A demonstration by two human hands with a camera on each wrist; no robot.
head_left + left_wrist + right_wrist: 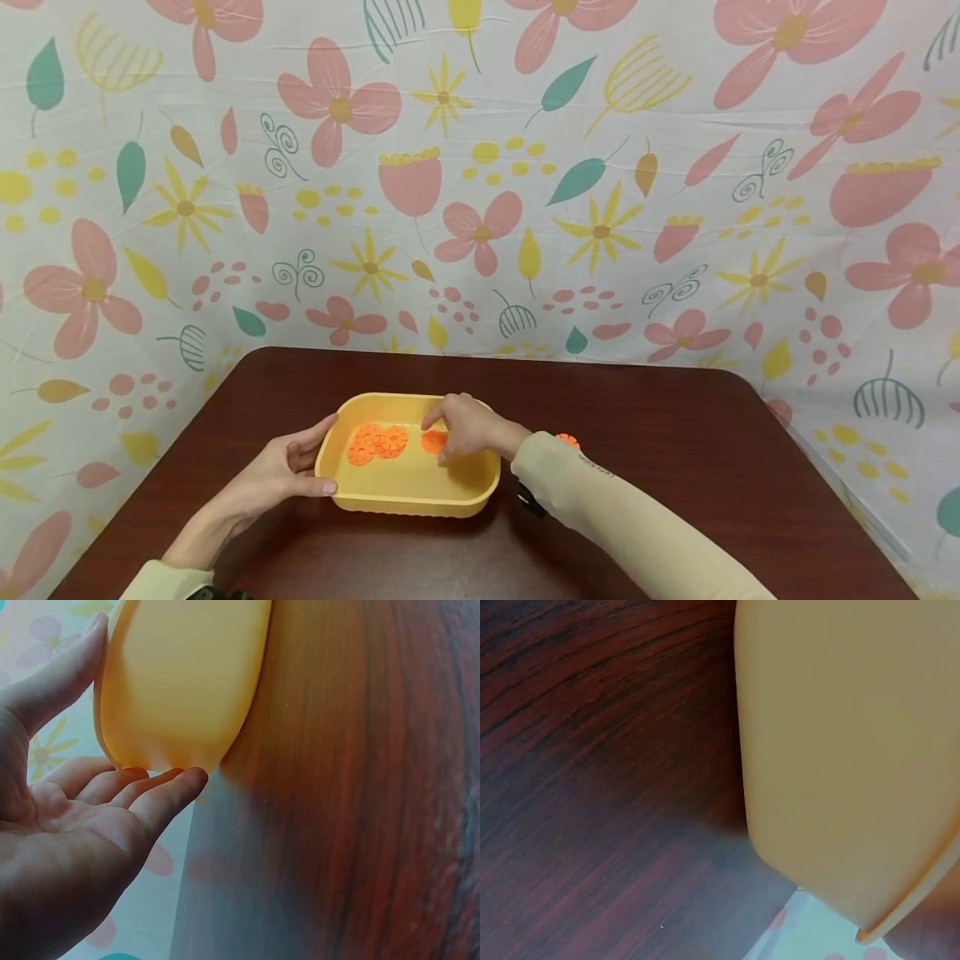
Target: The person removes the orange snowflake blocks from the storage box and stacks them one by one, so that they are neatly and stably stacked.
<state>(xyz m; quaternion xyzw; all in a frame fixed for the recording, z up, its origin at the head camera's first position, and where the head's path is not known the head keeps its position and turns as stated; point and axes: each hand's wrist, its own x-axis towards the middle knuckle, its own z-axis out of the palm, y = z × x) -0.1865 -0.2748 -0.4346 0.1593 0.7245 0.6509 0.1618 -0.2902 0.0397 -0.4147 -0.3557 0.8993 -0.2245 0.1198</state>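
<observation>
A yellow plastic bin (408, 505) stands on the table, with several orange toothed, flower-shaped discs (375, 442) at the left of its floor. My left hand (281, 471) holds the bin's left end, fingers against the end wall and thumb at the near corner; the left wrist view shows the fingertips (196, 777) on the wall. Reaching over the right rim, my right hand (468, 425) has thumb and index finger at the edges of another orange disc (432, 442) inside the bin. The right wrist view shows the bin's outer wall (840, 750), with the hand itself out of sight.
One more orange disc (567, 439) lies on the table to the right of the bin, partly covered by the right sleeve (600, 492). The dark wooden table (637, 400) meets a flower-printed cloth (480, 167) behind it.
</observation>
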